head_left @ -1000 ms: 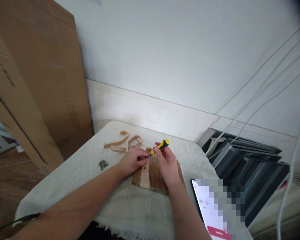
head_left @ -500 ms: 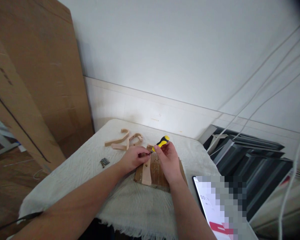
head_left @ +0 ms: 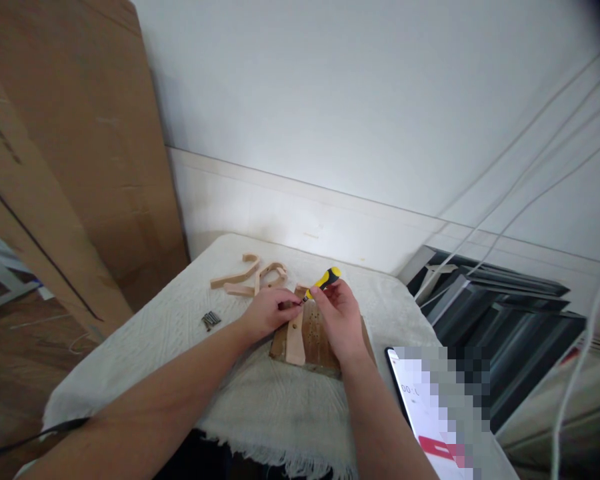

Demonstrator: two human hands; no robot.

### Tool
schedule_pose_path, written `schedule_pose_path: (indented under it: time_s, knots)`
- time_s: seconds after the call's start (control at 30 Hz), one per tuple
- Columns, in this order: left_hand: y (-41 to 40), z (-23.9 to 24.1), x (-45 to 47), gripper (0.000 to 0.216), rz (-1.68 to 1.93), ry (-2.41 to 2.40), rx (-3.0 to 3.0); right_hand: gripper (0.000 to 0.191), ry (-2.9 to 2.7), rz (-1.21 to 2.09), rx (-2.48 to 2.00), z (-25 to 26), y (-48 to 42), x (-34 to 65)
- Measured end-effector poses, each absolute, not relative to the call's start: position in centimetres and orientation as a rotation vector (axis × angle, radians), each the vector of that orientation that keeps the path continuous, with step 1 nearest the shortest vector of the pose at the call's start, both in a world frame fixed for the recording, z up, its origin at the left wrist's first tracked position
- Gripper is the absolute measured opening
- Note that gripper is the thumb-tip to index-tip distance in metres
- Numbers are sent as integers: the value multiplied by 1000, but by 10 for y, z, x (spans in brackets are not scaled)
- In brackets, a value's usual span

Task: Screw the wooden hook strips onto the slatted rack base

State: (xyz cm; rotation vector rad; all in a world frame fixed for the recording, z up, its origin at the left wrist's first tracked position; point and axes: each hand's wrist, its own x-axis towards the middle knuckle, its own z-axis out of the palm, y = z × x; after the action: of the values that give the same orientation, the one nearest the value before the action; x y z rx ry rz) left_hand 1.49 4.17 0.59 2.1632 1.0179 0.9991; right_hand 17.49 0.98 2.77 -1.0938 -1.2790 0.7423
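Note:
My right hand [head_left: 341,319] is closed around a small screwdriver with a yellow and black handle [head_left: 324,281], tip pointing left and down. My left hand [head_left: 267,312] pinches something small at the tip; I cannot make out what. Under both hands lies a pale wooden strip [head_left: 296,339] on a dark wooden board [head_left: 316,347] with several small holes. The board rests on a table covered by a white cloth [head_left: 155,333].
Curved pale wooden pieces [head_left: 245,278] lie at the far side of the cloth. A small heap of dark screws [head_left: 210,320] sits to the left. A phone [head_left: 420,407] lies at the right edge. Cardboard sheets [head_left: 80,147] lean at left; dark panels [head_left: 505,320] at right.
The view has shifted slightly, so the table sits a little higher in the picture. Both hands stay at the same spot over the strip with the screwdriver.

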Motion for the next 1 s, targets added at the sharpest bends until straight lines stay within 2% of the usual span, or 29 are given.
schedule_pose_path:
  time_s: [0.2, 0.4, 0.63, 0.83, 1.0]
  knots:
    - [39, 10, 15, 21, 987, 1027, 2155, 21, -1327, 801, -987, 28, 7, 175]
    - [40, 8, 15, 20, 998, 1025, 2162, 26, -1300, 642, -1136, 23, 13, 177]
    - [42, 5, 15, 19, 997, 1008, 2174, 24, -1376, 694, -1071, 27, 8, 177]
    - [42, 7, 15, 22, 987, 1023, 2195, 31, -1307, 676, -1165, 32, 8, 173]
    - [42, 5, 15, 22, 996, 1028, 2156, 27, -1370, 727, -1066, 32, 7, 175]
